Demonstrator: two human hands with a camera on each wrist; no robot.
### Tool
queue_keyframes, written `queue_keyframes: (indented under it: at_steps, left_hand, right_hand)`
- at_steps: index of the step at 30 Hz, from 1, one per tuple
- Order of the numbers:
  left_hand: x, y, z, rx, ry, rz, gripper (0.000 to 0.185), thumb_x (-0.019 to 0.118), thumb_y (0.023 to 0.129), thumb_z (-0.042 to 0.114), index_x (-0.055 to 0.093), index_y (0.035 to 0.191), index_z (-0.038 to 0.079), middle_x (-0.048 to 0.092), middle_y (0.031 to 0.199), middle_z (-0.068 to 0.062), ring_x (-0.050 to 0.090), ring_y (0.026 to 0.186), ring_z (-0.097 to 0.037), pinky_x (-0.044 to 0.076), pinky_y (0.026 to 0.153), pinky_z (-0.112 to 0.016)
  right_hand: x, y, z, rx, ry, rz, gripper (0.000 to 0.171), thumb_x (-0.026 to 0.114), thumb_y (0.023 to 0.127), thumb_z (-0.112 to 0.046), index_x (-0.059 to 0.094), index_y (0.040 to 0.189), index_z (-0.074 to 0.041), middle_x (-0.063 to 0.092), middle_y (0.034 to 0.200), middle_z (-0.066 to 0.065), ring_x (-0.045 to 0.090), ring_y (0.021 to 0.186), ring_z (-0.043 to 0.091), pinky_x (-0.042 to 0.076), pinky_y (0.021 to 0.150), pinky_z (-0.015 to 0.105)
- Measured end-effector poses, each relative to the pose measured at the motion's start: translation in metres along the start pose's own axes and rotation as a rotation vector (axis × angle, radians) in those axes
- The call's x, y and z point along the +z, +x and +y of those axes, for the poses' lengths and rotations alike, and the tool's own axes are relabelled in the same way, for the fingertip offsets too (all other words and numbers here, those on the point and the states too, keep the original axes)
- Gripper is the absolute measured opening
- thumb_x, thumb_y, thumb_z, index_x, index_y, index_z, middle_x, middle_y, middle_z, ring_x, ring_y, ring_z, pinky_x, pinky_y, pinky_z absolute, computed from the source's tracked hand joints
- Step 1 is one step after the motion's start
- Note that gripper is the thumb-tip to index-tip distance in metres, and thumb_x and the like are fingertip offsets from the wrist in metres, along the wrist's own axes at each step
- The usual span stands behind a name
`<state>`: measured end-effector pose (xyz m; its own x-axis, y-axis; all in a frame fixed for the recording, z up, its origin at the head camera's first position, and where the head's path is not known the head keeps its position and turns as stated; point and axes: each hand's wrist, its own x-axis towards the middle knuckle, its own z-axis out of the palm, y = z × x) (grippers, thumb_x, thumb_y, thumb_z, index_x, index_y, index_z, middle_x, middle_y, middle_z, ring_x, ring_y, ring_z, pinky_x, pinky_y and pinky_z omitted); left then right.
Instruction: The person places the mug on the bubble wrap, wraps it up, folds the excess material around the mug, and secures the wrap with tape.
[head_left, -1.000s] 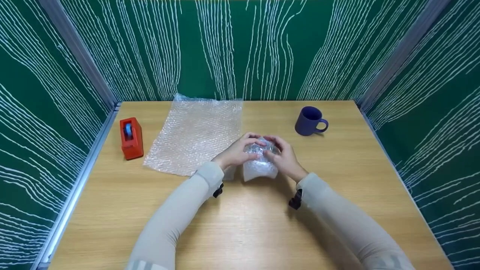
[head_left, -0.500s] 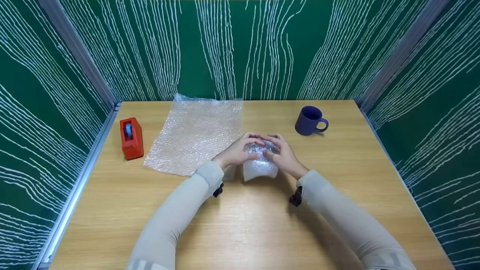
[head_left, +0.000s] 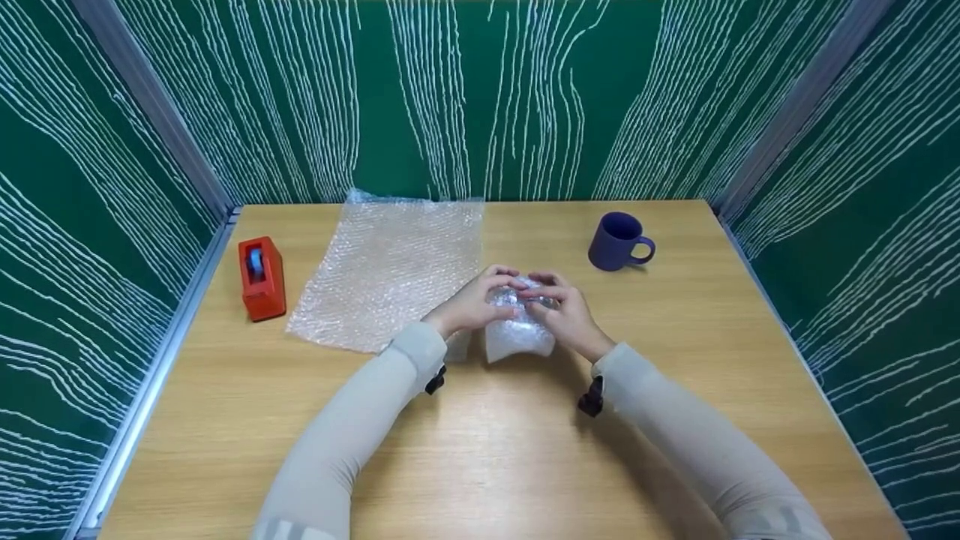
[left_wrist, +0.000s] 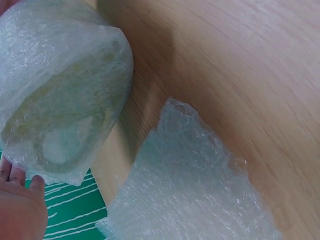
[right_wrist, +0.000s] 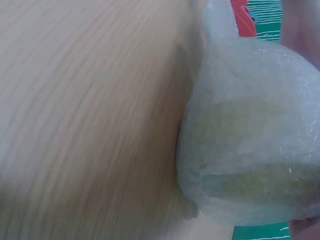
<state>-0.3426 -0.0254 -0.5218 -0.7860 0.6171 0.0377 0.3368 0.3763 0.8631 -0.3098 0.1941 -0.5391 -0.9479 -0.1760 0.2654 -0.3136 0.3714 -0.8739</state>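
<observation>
A bundle wrapped in bubble wrap (head_left: 519,324) stands on the wooden table (head_left: 495,450) near its middle. My left hand (head_left: 474,301) grips its left side and my right hand (head_left: 564,313) grips its right side, with the fingers of both curled over the top. The left wrist view shows the bundle (left_wrist: 60,95) from close by, something pale greenish showing through the wrap, and a loose corner of bubble wrap sheet (left_wrist: 190,190) beside it. In the right wrist view the bundle (right_wrist: 255,135) fills the right half.
A flat bubble wrap sheet (head_left: 390,262) lies left of my hands. A red tape dispenser (head_left: 261,276) stands near the left edge. A dark blue mug (head_left: 618,241) sits at the back right. Green panels wall the table on three sides.
My right fingers have crept a little further left over the top of the bundle. The bundle and my left hand have stayed in place.
</observation>
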Motion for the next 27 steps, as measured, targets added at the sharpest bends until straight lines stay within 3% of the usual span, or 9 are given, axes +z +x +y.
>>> queue_keyframes:
  at_steps: [8, 19, 27]
  left_hand:
    - [-0.001, -0.002, -0.002, -0.027, -0.026, -0.005, 0.044, 0.077, 0.099, 0.027, 0.07, 0.142, 0.019, 0.045, 0.165, 0.0, 0.036, 0.16, -0.028, 0.023, 0.134, -0.06]
    - [-0.011, -0.003, 0.002, 0.055, 0.288, 0.007, 0.053, 0.078, 0.098, 0.044, 0.069, 0.147, 0.027, 0.05, 0.161, -0.004, 0.05, 0.149, -0.029, 0.042, 0.126, -0.053]
    - [-0.013, -0.002, 0.002, 0.05, 0.358, -0.005, 0.062, 0.077, 0.098, 0.051, 0.062, 0.155, 0.031, 0.045, 0.165, -0.009, 0.052, 0.148, -0.031, 0.046, 0.123, -0.055]
  right_hand:
    - [0.0, 0.0, 0.0, -0.022, -0.03, -0.012, 0.021, 0.072, 0.096, 0.003, 0.083, 0.113, 0.001, 0.064, 0.143, 0.025, 0.056, 0.14, 0.045, 0.043, 0.123, 0.06]
    - [0.001, 0.0, 0.001, -0.032, -0.045, -0.017, 0.023, 0.071, 0.095, 0.004, 0.084, 0.113, -0.001, 0.064, 0.144, 0.023, 0.057, 0.14, 0.044, 0.044, 0.122, 0.06]
    - [0.001, 0.0, 0.001, -0.036, -0.045, -0.024, 0.023, 0.072, 0.095, 0.003, 0.084, 0.114, -0.002, 0.064, 0.145, 0.022, 0.057, 0.14, 0.044, 0.046, 0.121, 0.061]
